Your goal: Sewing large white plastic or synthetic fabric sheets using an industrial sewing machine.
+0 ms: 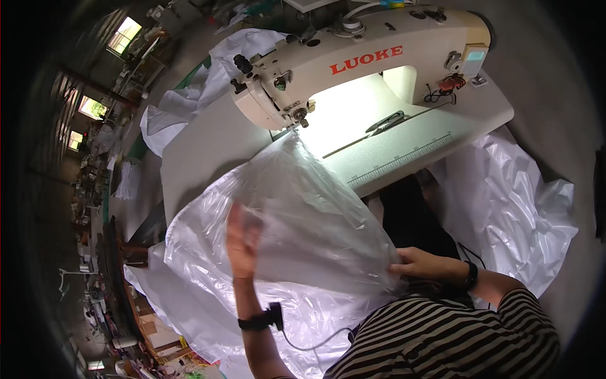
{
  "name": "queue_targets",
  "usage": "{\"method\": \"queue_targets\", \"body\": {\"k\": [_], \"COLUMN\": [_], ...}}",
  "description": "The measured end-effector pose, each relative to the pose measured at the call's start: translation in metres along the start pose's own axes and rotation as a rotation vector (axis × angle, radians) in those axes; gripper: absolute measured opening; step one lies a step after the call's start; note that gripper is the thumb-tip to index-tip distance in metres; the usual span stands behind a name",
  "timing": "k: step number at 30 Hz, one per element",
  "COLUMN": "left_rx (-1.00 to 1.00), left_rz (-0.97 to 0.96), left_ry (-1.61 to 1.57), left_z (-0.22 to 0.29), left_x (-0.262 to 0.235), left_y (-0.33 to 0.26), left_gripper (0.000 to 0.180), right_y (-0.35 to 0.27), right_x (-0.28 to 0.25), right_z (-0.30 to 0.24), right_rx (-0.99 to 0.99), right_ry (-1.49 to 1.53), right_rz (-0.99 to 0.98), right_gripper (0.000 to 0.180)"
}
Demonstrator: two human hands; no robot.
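A large sheet of shiny, translucent white plastic film (pixel 303 234) runs from under the needle area of a sewing machine (pixel 372 54) down over my lap. My right hand (pixel 421 263) is closed on the sheet's right edge, thumb and fingers pinching it near my waist. Over the left part of the film is my left hand (pixel 243 240), raised and smeared by motion; its fingers are too blurred to read, and I cannot tell whether it touches the film. The sheet's upper corner meets the machine beneath the needle.
A pair of thread snips (pixel 386 122) lies on the lit machine bed by a printed ruler scale (pixel 404 158). More white film (pixel 505 208) hangs at the right, and another heap (pixel 202 88) lies behind the machine. A small control panel (pixel 473 60) sits at its right end.
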State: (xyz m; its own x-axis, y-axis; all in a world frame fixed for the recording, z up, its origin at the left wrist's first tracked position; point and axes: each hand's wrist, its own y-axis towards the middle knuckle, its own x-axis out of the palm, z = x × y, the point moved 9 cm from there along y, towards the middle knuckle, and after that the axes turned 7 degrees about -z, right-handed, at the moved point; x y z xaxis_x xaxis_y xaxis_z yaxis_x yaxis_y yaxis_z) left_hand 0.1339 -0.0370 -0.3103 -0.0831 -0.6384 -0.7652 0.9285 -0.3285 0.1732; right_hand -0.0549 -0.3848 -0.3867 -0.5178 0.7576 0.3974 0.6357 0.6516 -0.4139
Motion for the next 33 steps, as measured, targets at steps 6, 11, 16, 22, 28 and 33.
{"method": "queue_targets", "body": {"k": [6,11,16,22,28,33], "left_rx": [-0.124,0.076,0.383,0.184,0.281,0.367], "left_rz": [-0.046,0.093,-0.412,-0.288,-0.332,-0.306], "left_ry": [0.683,0.319,0.436,0.139,0.084,-0.046], "left_z": [0.005,0.072,0.147,0.175,0.231,0.251], "left_x": [-0.016,-0.010,0.107,0.096,0.174,0.175], "left_y": [0.007,-0.009,-0.051,-0.070,-0.092,-0.085], "left_gripper": [0.049,0.043,0.051,0.033,0.017,0.009], "right_y": [0.000,0.008,0.004,0.003,-0.007,-0.009], "right_x": [-0.002,-0.007,-0.010,-0.013,-0.012,-0.011], "right_z": [0.009,0.000,-0.009,-0.002,-0.022,-0.045], "right_rx": [0.080,-0.029,-0.091,-0.042,-0.164,-0.253], "right_ry": [0.025,0.006,-0.050,-0.127,-0.389,-0.404], "right_rz": [-0.015,0.071,0.128,0.152,0.206,0.276], "right_gripper": [0.037,0.037,0.029,0.024,0.033,0.047]}}
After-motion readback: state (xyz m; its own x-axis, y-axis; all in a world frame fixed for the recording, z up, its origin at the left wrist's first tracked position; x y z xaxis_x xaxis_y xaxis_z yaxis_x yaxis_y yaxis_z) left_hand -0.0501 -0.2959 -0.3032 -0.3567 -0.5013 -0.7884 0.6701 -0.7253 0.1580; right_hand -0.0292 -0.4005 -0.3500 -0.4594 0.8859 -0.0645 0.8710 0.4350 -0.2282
